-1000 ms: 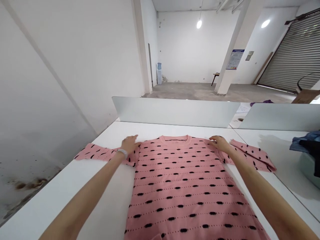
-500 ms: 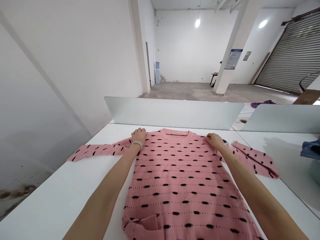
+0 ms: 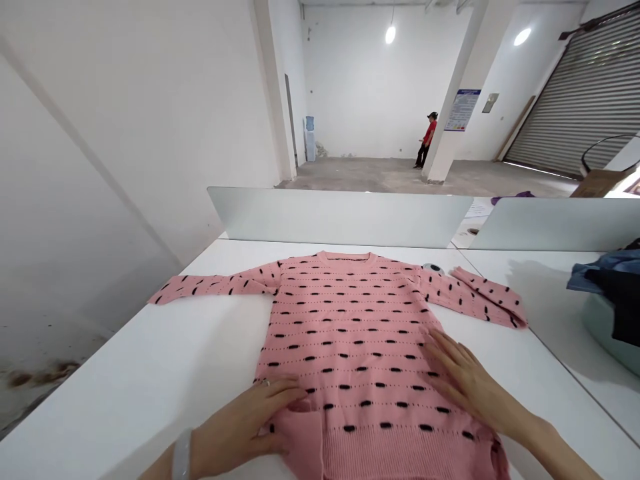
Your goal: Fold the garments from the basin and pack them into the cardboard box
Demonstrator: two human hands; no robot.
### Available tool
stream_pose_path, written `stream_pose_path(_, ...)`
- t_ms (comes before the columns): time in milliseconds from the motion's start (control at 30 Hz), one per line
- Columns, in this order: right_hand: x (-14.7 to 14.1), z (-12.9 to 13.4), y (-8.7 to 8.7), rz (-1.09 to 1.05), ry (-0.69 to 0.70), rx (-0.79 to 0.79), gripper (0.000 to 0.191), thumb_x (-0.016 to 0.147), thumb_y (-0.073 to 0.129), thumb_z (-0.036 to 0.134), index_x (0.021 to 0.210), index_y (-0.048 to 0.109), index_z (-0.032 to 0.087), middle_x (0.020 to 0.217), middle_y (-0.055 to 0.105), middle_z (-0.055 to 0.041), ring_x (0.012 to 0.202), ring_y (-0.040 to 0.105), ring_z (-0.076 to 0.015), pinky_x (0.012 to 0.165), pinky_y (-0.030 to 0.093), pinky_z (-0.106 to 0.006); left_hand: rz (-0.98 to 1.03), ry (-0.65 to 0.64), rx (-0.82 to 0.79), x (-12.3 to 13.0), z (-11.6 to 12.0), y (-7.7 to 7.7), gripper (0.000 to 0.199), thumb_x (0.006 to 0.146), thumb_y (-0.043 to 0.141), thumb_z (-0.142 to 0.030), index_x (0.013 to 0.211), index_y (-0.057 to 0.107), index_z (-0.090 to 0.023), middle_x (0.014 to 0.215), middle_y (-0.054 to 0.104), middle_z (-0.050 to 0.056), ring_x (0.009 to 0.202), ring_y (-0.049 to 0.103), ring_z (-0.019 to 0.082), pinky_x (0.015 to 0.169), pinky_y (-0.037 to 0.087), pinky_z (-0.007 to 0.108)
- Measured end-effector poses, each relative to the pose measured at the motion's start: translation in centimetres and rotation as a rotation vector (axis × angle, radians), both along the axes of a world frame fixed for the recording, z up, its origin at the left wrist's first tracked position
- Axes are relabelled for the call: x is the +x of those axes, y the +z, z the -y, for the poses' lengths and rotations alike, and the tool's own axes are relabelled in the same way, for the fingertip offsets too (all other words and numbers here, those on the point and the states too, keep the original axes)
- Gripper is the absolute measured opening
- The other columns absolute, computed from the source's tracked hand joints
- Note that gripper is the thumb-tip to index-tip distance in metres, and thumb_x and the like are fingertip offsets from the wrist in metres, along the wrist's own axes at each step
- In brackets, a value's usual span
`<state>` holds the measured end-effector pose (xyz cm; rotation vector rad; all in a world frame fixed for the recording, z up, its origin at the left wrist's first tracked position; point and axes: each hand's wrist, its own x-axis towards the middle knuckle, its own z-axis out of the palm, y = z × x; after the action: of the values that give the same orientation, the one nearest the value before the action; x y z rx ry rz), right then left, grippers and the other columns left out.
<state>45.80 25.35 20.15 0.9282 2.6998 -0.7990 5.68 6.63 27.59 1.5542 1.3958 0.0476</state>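
A pink sweater [image 3: 350, 320] with black dashes lies spread on the white table [image 3: 200, 360], its neckline facing away. Its left sleeve stretches out to the side; the right sleeve is folded back near the cuff. My left hand [image 3: 245, 423], with a ring and a pale bracelet, rests on the lower left edge, fingers apart, beside a turned-up flap of the hem. On the right side of the body, my right hand [image 3: 465, 377] lies flat with its fingers spread.
Frosted dividers [image 3: 340, 217] stand along the table's far edge. At the right, dark and blue clothes [image 3: 613, 280] hang over a green tub [image 3: 607, 333]. A person in red [image 3: 429, 137] stands far back near a pillar.
Both hands have left the shoulders and come down to the lower body of the sweater. The view has shifted slightly, and the person in the background has come into sight.
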Motion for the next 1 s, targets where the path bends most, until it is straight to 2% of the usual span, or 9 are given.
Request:
stream_pose_path(133,2.5,4.3,4.6,0.01,0.066,-0.13,0.052,0.089,0.051,0.045,0.139,0.046,0.032,0.147,0.04,-0.0045,0.133,0.04,-0.0277,0.105,0.043,-0.046,-0.109,0.096,0.013,0.5,4.1,2.5,0.063,0.077,0.071,-0.032,0.135,0.047,-0.039,0.129,0.06,-0.001,0.116,0.055,0.023,0.095,0.048,0.036)
stream_pose_path(233,4.2,5.8,6.4,0.016,0.068,-0.166,0.04,0.088,0.054,0.041,0.126,0.06,0.03,0.139,0.05,-0.0044,0.126,0.049,-0.0253,0.1,0.049,-0.038,-0.168,0.143,0.025,0.9,5.5,3.4,0.048,0.078,0.069,-0.032,0.125,0.057,-0.034,0.118,0.065,-0.001,0.108,0.058,0.021,0.092,0.048,0.032)
stream_pose_path(300,5.1,6.4,6.5,0.017,0.04,-0.134,0.035,0.087,0.055,0.036,0.119,0.064,0.028,0.135,0.053,-0.0054,0.121,0.054,-0.0245,0.096,0.052,-0.037,-0.193,0.15,0.02,1.8,5.6,3.9,0.032,0.082,0.064,-0.038,0.113,0.064,-0.03,0.114,0.066,0.001,0.104,0.06,0.02,0.091,0.048,0.032)
stream_pose_path(400,5.7,7.2,5.4,-0.013,-0.048,-0.026,0.035,0.083,0.054,0.026,0.117,0.065,0.023,0.131,0.056,-0.009,0.115,0.058,-0.0247,0.091,0.054,-0.037,-0.283,0.122,0.06,4.0,5.2,4.3,0.029,0.083,0.061,-0.044,0.106,0.065,-0.026,0.111,0.065,0.003,0.099,0.061,0.022,0.092,0.045,0.038)
stream_pose_path(533,5.4,7.7,4.0,-0.08,-0.188,0.121,0.035,0.087,0.042,0.016,0.112,0.065,0.024,0.124,0.058,-0.0097,0.107,0.06,-0.023,0.081,0.056,-0.036,-0.372,0.038,0.139,6.2,5.2,3.6,0.028,0.081,0.061,-0.028,0.109,0.062,-0.025,0.113,0.063,0.005,0.098,0.06,0.024,0.087,0.045,0.039)
stream_pose_path(700,5.0,6.2,6.5,-0.169,-0.315,0.223,0.029,0.093,0.038,0.024,0.103,0.065,0.025,0.113,0.062,-0.0095,0.097,0.061,-0.0227,0.075,0.054,-0.037,-0.427,0.012,0.122,5.1,5.2,3.2,0.033,0.088,0.038,-0.008,0.102,0.064,-0.022,0.105,0.065,0.005,0.086,0.063,0.019,0.076,0.048,0.033)
stream_pose_path(833,4.8,6.2,8.9,-0.219,-0.12,0.163,0.032,0.089,0.047,0.023,0.117,0.06,0.028,0.13,0.056,-0.0076,0.116,0.053,-0.0261,0.087,0.05,-0.042,-0.437,0.083,0.238,3.6,5.5,3.7,0.034,0.094,0.033,-0.015,0.108,0.063,-0.023,0.104,0.064,0.006,0.087,0.062,0.019,0.077,0.049,0.033)
stream_pose_path(933,4.5,7.8,8.2,-0.152,0.075,0.107,0.041,0.086,0.05,0.02,0.125,0.056,0.027,0.13,0.057,-0.0074,0.119,0.052,-0.026,0.089,0.049,-0.041,-0.378,0.06,0.272,3.6,6.2,3.7,0.035,0.092,0.035,-0.013,0.107,0.064,-0.025,0.102,0.064,0.006,0.087,0.061,0.019,0.076,0.049,0.032)
stream_pose_path(1000,4.3,8.3,7.1,-0.125,0.063,0.125,0.031,0.088,0.046,0.018,0.113,0.063,0.024,0.117,0.064,-0.0077,0.104,0.06,-0.0226,0.083,0.051,-0.038,-0.34,0.054,0.27,3.7,6.7,3.5,0.035,0.09,0.036,-0.012,0.105,0.065,-0.027,0.102,0.064,0.005,0.086,0.061,0.018,0.075,0.05,0.03)
